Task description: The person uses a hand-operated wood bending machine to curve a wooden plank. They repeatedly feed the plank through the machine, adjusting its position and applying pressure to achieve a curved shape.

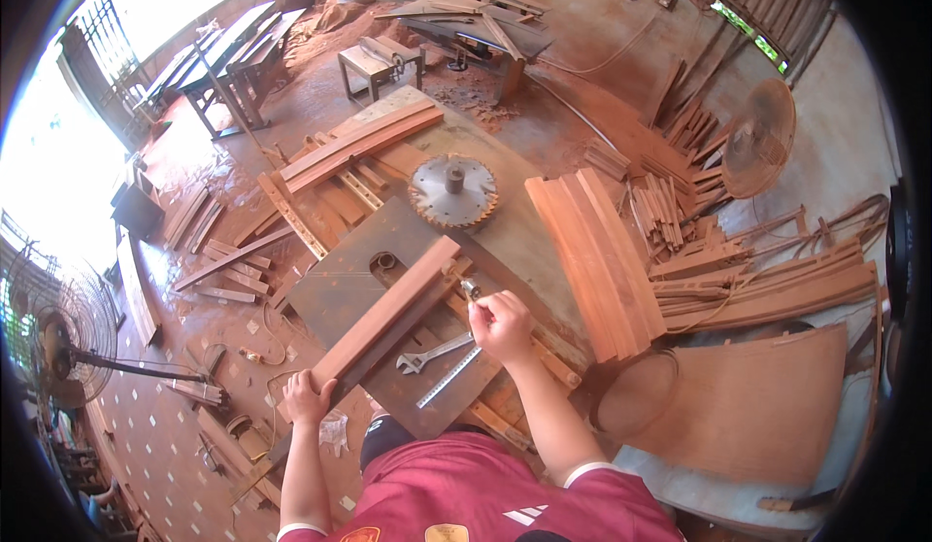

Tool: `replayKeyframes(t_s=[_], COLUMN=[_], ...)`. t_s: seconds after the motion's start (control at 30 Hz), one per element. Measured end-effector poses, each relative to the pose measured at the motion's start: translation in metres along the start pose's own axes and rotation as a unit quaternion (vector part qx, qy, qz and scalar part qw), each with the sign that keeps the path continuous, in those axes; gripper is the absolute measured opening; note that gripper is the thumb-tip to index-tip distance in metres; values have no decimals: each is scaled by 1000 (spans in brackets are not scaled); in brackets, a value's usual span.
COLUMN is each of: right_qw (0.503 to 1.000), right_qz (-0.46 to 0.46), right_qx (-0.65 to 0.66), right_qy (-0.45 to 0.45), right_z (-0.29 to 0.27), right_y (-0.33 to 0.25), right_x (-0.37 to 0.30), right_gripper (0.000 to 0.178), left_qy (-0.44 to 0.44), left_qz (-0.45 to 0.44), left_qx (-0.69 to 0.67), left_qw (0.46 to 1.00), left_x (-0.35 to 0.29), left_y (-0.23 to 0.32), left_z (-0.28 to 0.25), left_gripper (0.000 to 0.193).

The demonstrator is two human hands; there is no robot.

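Observation:
A long reddish wooden bar (388, 307) lies slantwise across the dark metal saw table (335, 285). My left hand (307, 398) is closed over the bar's near end. At the far end, a small shiny metal fitting (470, 288) sticks out beside a wooden block. My right hand (501, 326) is closed right at this fitting; what lies inside the fingers is hidden. An adjustable wrench (433, 355) and a steel ruler (449, 379) lie on the table between my hands. Beyond the bar, a round toothed saw blade (453, 192) lies flat with a metal cylinder on its middle.
Curved wooden planks (594, 265) lean at the table's right, and more boards (364, 144) rest across its far left. A standing fan (63, 343) is at the left. Wood offcuts (670, 217) are heaped at the right, and loose strips (228, 270) lie on the floor.

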State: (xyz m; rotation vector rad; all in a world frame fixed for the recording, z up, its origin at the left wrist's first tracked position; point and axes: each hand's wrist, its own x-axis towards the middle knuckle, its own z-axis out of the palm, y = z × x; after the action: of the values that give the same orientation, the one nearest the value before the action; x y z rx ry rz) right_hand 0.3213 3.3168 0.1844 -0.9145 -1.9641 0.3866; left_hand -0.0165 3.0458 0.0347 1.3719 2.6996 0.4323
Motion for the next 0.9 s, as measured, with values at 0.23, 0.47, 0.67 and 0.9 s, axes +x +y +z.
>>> replayKeyframes(t_s=[0.23,0.47,0.67,0.9], right_qw=[1000,999,986,984], right_qz=[12,28,-124,-172], right_qx=[12,26,-44,28], right_qy=[15,24,104,-29], right_z=[8,10,5,51], right_y=[5,6,-13,-73], right_x=[1,-6,-47,-77], right_gripper=[15,12,10,35], left_qy=[-157,-231,-153,80], left_qz=[-70,-107,-161,111], left_qx=[-63,-161,-113,218], left_qw=[983,954,969,966], left_x=[46,28,-40,-27], left_y=[6,11,12,17], left_z=[-61,-98,-129,-265], left_gripper=[59,61,60,70])
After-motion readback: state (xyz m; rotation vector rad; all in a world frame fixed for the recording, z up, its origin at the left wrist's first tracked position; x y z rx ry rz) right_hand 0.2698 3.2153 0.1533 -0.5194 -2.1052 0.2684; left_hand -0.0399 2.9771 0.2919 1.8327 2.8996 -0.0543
